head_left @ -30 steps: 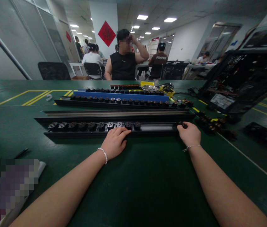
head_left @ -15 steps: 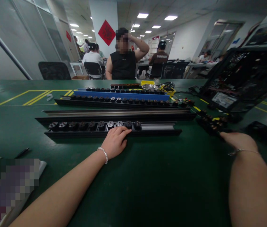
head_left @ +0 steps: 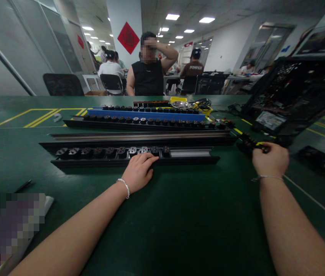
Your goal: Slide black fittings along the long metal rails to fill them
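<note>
My left hand point(head_left: 138, 170) lies on the nearest black rail point(head_left: 191, 160), its fingers over the front wall and its thumb on the near side. Inside that rail stands a row of black socket modules point(head_left: 110, 152), a few with paler tops, and the silvery channel shows at its right end. On the right, my right hand point(head_left: 271, 158) is at a pile of similar dark modules point(head_left: 245, 145), its fingers curled round a small black socket module point(head_left: 263, 147). The hand partly hides that piece.
Behind lie an empty black rail point(head_left: 139, 137), another filled rail point(head_left: 99, 123) and a blue rail point(head_left: 151, 115). A dark open metal case point(head_left: 283, 96) stands at right. A pen point(head_left: 23, 186) and a blurred-out item point(head_left: 10, 230) lie at left. A person point(head_left: 148, 76) sits opposite.
My right hand has moved left and a little away from me, and its fingers are now curled round a dark module at the pile. My left hand stays on the rail.
</note>
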The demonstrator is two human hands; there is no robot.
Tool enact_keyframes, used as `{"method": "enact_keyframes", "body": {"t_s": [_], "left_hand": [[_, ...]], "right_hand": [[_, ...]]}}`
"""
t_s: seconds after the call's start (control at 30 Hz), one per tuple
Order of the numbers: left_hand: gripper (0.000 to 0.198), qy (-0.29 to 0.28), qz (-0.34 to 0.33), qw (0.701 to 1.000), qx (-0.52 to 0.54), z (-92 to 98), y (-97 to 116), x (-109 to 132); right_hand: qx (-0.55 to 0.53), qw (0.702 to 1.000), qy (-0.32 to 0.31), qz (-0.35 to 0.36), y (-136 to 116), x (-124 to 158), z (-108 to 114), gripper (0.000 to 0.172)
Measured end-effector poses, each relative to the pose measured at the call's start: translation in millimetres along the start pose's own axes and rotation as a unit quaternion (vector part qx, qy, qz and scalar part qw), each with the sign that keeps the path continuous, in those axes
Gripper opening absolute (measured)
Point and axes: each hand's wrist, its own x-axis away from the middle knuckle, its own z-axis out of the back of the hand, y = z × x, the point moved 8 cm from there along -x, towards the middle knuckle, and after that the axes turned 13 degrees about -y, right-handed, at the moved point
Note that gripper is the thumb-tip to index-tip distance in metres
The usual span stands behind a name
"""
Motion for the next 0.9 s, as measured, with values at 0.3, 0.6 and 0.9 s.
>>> {"method": "enact_keyframes", "body": {"t_s": [0.3,0.6,0.9], "left_hand": [[0.046,0.004,0.004,1.0,0.01,0.4,-0.7,-0.7],[0.047,0.006,0.006,1.0,0.012,-0.2,-0.7,-0.6],[0.046,0.006,0.008,1.0,0.012,0.5,-0.2,-0.8]], "right_hand": [[-0.086,0.912,-0.168,0.365,-205.4,124.6,-74.5,0.026],[-0.067,0.932,-0.215,0.285,-240.9,148.1,-104.3,0.03],[-0.069,0.934,-0.203,0.287,-236.6,148.4,-102.9,0.029]]}}
